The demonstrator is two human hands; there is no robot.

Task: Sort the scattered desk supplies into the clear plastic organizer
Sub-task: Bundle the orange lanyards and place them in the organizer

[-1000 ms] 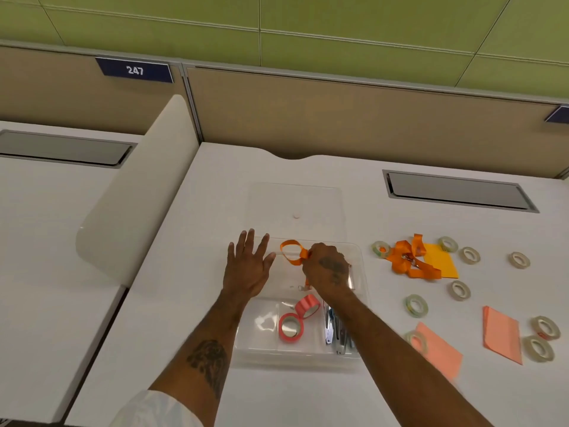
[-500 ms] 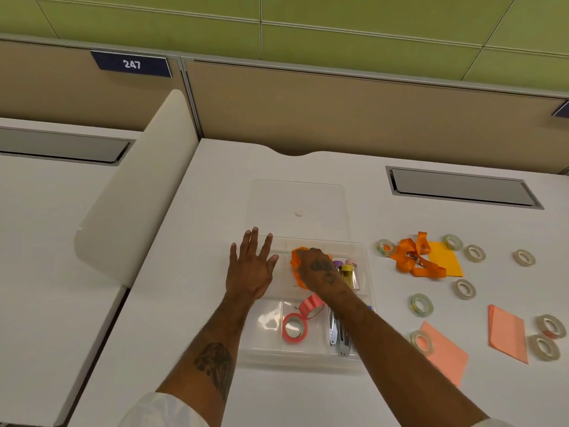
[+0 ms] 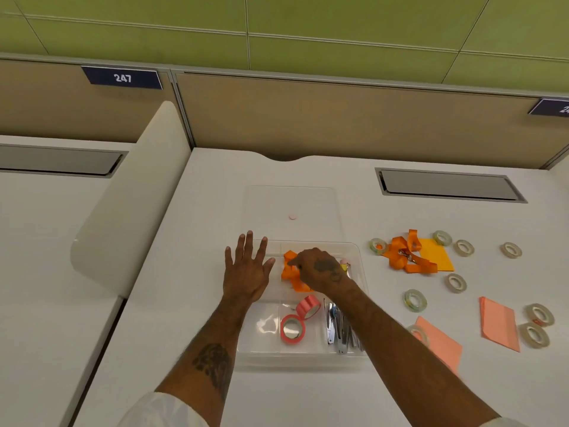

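Pressing crumpled orange ribbon [image 3: 291, 272] into clear organizer [image 3: 358, 251]

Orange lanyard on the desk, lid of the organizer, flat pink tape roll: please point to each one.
orange lanyard [image 3: 411, 257], head view, on its bunched strap.
lid [image 3: 291, 208], head view, on its clear middle.
flat pink tape roll [image 3: 292, 329], head view, on its rim.

The right hand [image 3: 320, 269] covers most of the orange lanyard [image 3: 291, 272] in the clear organizer [image 3: 308, 357], so whether its fingers pinch the strap cannot be told. That arm also hides part of a clear tape roll [image 3: 418, 334], part of the metal tools [image 3: 337, 329] and the small things [image 3: 345, 265] in the back right compartment, which are too hidden to name. The blue sign [image 3: 552, 107] on the right is cut off by the picture's edge, so its number cannot be read.
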